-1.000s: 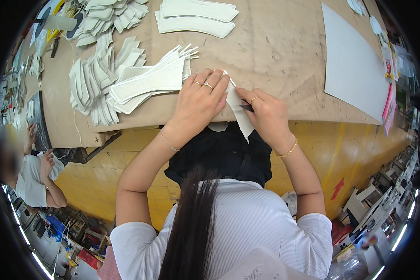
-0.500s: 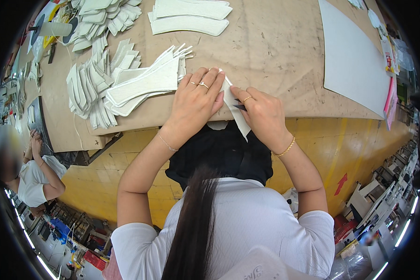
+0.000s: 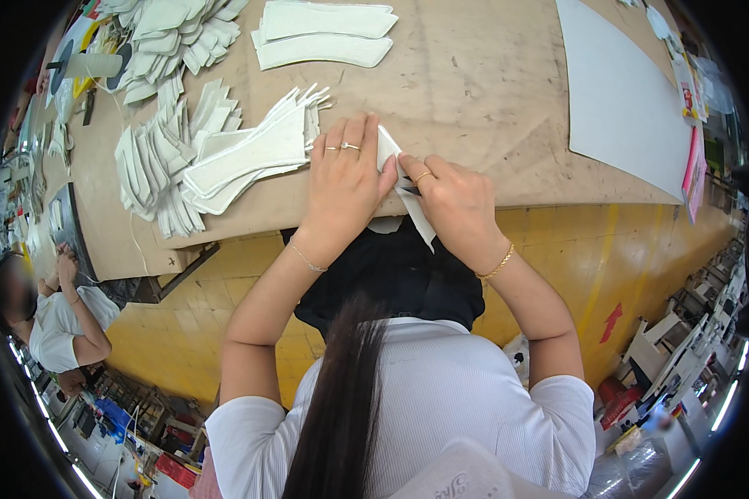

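At the table's near edge, a narrow off-white fabric piece [image 3: 389, 146] lies slanted, its pointed lower end hanging over the edge. My left hand [image 3: 345, 170] rests flat beside its upper end, fingers stretched out and thumb against the piece. My right hand [image 3: 453, 195] is closed around a small dark pointed tool [image 3: 409, 190], whose exact kind is mostly hidden by the fingers. That tool's tip lies over the fabric piece, and the right index finger touches the piece's right side. Just left of my left hand is a fanned stack of curved off-white fabric pieces [image 3: 245, 158].
More off-white pieces lie in a heap [image 3: 171, 37] at far left and a neat pair of stacks [image 3: 324, 37] at the back. A large white sheet [image 3: 624, 108] covers the right side. A thread spool [image 3: 91, 66] stands far left; a co-worker [image 3: 66, 320] sits left.
The whole view has shifted slightly left. My left fingers have moved a little off the upper end of the fabric piece, baring more of it. My right hand keeps the dark tool over it.
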Demonstrator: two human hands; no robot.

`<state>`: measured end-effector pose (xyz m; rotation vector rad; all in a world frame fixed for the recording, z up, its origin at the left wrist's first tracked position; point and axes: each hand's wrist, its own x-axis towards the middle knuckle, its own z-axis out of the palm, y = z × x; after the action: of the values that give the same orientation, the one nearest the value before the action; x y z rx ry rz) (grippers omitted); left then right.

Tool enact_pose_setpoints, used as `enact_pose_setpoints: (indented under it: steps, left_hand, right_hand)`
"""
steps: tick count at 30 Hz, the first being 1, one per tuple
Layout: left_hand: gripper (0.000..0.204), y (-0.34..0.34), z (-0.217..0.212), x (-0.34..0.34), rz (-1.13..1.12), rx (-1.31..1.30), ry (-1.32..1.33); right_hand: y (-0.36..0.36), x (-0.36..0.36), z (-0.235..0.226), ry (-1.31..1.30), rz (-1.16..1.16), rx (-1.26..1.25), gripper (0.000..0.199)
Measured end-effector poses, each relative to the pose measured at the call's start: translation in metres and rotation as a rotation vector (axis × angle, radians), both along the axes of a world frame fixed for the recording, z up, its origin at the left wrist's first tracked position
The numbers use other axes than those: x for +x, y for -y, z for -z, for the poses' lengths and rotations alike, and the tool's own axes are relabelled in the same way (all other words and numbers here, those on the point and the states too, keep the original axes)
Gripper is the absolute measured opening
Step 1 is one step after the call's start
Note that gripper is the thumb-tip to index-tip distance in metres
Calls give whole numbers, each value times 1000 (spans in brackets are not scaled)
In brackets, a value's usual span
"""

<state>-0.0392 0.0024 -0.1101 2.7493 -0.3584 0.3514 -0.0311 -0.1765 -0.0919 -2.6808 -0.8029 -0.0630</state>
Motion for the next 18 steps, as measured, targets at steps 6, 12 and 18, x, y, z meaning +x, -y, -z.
enact_pose_setpoints:
  steps: [6,12,18]
  left_hand:
    - [56,-9,12,-17,264,-215,-16]
    - [57,-21,6,-17,182,-51,-57]
    - [54,-22,8,-18,177,22,-37]
  right_hand:
    - [3,2,-1,-59,-47,40,37]
    - [32,-4,-17,-154,-91,123,39]
    - [40,-9,-15,-74,-102,66,37]
